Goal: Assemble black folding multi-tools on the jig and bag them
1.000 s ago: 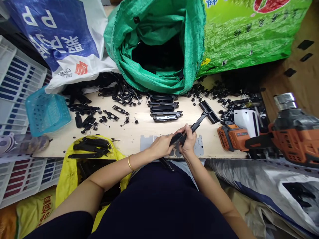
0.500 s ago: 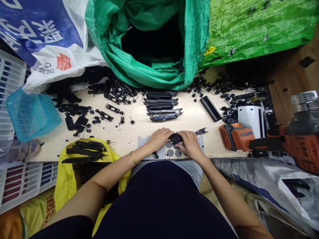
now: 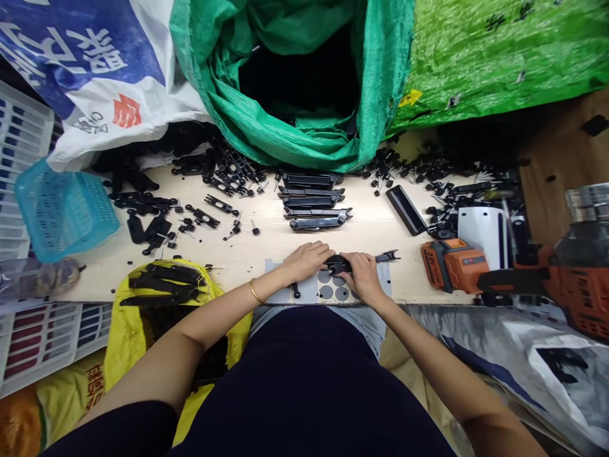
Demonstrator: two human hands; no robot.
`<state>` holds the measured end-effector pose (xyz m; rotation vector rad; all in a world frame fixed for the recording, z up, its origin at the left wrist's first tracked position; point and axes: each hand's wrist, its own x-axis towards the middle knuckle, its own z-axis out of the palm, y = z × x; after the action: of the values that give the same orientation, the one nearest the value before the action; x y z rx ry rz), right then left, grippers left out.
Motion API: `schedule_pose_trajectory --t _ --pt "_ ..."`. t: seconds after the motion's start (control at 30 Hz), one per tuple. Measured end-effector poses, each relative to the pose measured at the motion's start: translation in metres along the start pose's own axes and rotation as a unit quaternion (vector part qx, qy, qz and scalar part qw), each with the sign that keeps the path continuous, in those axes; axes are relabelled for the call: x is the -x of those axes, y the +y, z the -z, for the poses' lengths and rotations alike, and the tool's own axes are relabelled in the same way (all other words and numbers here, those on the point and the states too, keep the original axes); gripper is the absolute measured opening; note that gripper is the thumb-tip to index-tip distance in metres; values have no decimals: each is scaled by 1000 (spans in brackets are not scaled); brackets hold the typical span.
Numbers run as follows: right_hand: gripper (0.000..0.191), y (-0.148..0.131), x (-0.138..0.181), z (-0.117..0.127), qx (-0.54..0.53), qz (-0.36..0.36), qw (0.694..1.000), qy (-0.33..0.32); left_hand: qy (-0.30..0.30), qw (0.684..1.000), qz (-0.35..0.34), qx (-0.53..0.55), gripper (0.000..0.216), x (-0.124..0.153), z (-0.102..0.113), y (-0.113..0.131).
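Observation:
At the table's front edge, my left hand [image 3: 308, 259] and my right hand [image 3: 364, 274] meet over a grey plate with round marks [image 3: 311, 291]. Both have their fingers closed on a black plastic part [image 3: 337, 263], mostly covered by the fingers. A thin black forked arm [image 3: 389, 256] sticks out beyond my right hand; whether it joins the held part I cannot tell. Below my left wrist lies a small black pin [image 3: 296, 291] on the plate. Behind my hands, several assembled black bracket-like pieces [image 3: 316, 222] are stacked in a row.
Loose black parts [image 3: 202, 217] and screws with black knobs [image 3: 255, 228] lie to the left. A black channel piece [image 3: 406, 209] and an orange cordless drill [image 3: 454, 265] lie to the right. A green sack [image 3: 385, 82] stands behind, a yellow bag [image 3: 126, 343] hangs in front left.
The whole view has shifted slightly. My hands stay on the black part over the grey plate, with my right fingers drawn in a little closer on it.

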<state>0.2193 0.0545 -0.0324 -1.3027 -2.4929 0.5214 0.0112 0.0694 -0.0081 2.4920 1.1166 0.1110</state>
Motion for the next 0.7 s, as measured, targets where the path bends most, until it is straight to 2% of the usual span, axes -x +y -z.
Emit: schedule_pose_trajectory --t 0.13,0.27,0.47,0.53,0.6,0.63,0.7 --pt "34 -8 3 -3 7 -38 999 19 -1 999 22 -35 29 1 1 8" --pt "36 -9 4 -4 0 -44 999 9 -3 999 19 -34 31 3 -1 11" --pt "32 -7 0 7 -42 -39 998 -14 6 1000 -15 -20 25 -2 0 -4" --pt "32 6 -9 18 -72 -30 996 -32 -4 999 -33 -15 25 -9 4 -10" --pt "29 30 -29 33 -81 -49 995 -9 -7 998 -55 -21 27 -14 10 -13" --pt "26 45 -45 41 -57 -88 993 47 0 997 -66 -28 29 -16 13 -12" --pt "30 73 -87 51 -25 -117 987 111 30 996 -78 -41 38 -15 20 -7"
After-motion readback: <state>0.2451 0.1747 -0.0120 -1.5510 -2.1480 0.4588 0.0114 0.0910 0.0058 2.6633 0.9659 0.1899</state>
